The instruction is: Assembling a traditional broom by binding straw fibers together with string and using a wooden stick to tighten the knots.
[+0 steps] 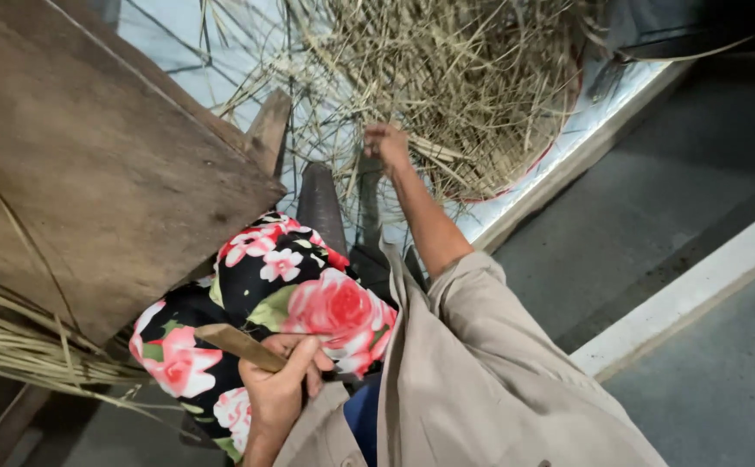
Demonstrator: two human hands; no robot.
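**A:** Seen from above: the right hand (386,143) is stretched out into a heap of dry straw (473,78), fingers curled down among the strands. Whether they have closed on a bunch cannot be told; the stalks hide the tips.

**B:** And the left hand (278,385)?

**A:** Drawn in close to the body, fist wrapped tight round a wooden handle (235,343) that juts out past the thumb, above a floral cloth (282,298) over the lap. What sits at the far end of that handle is out of sight.

**B:** Where does the straw lie relative to the reaching fingers?

**A:** All round and beyond them, piled in a round tray with a red rim (559,130). More straw (14,350) lies beyond the left fist, under a wooden board (92,156).

**B:** How to do the gathering well?

**A:** In my judgement, pinch strands lying the same way, near their ends, and draw them along their length so the tangle does not drag out with them. Keep the handle still and angled away from the lap.
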